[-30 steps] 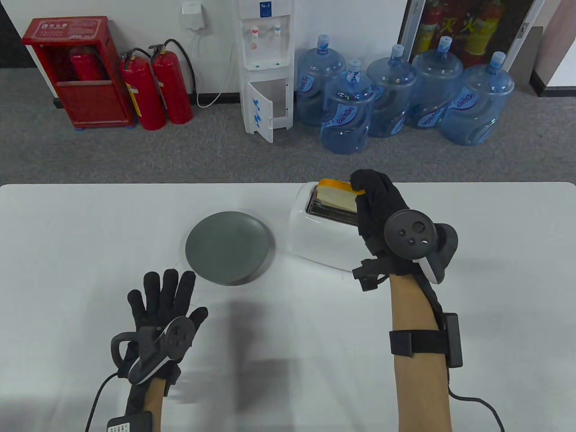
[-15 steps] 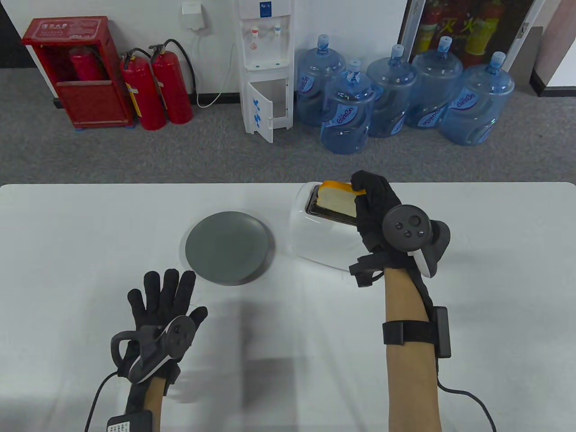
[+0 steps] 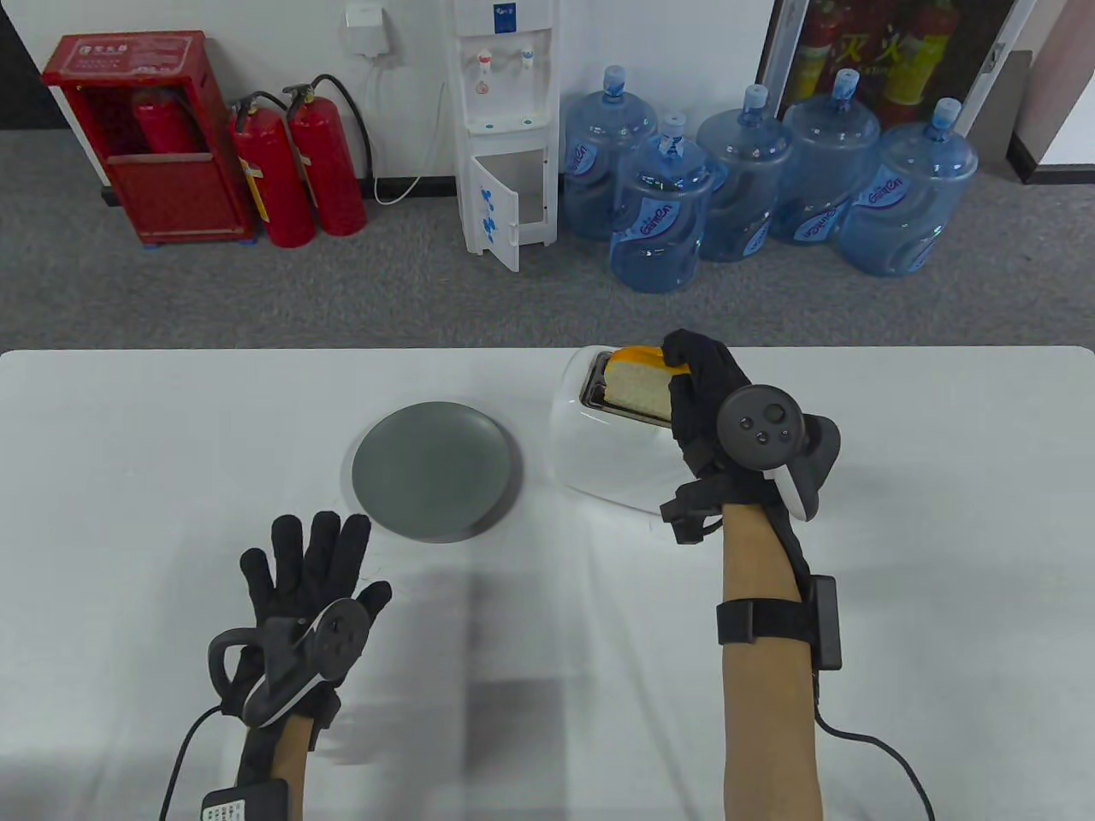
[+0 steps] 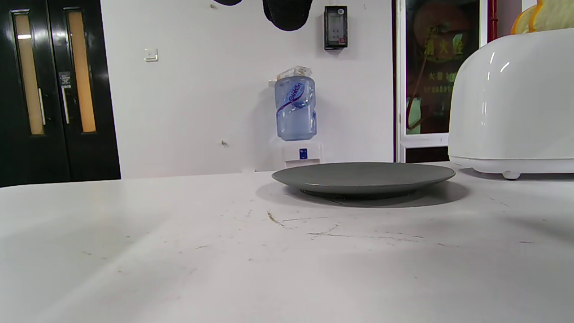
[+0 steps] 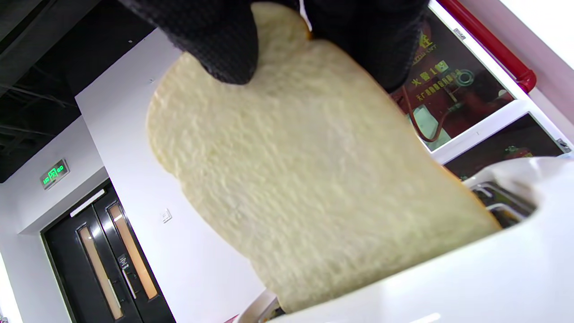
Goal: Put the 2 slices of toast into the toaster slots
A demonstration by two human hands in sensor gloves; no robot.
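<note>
Gripping a slice of toast [image 3: 637,386] by its top edge, the right hand [image 3: 714,410] is positioned over the right end of the white toaster [image 3: 599,453]. In the right wrist view the gloved fingers [image 5: 215,40] pinch the slice [image 5: 305,179] at its rounded top, one on the near face and others behind; the lower part of the slice sits below the toaster [image 5: 448,282] rim, so it is partly inside a slot. The slice stands close to upright, with its orange crust showing along the top in the table view. Metal slot edging is visible just right of the slice in the right wrist view. Whether a second slice already sits in the other slot cannot be told from the table view; the left wrist view shows two pale, crusted edges [image 4: 545,15] above the toaster [image 4: 511,103] top, but they are cut off at the frame corner.

Left of the toaster, and near it, a grey plate [image 3: 436,472] lies flat on the white table [image 3: 128,445] with nothing on it. The left hand [image 3: 299,590] rests on the table, nearer the person than the plate and well apart from the toaster, fingers straight and spread, grasping nothing. In the left wrist view the plate [image 4: 363,177] stands just left of the toaster without touching it.
</note>
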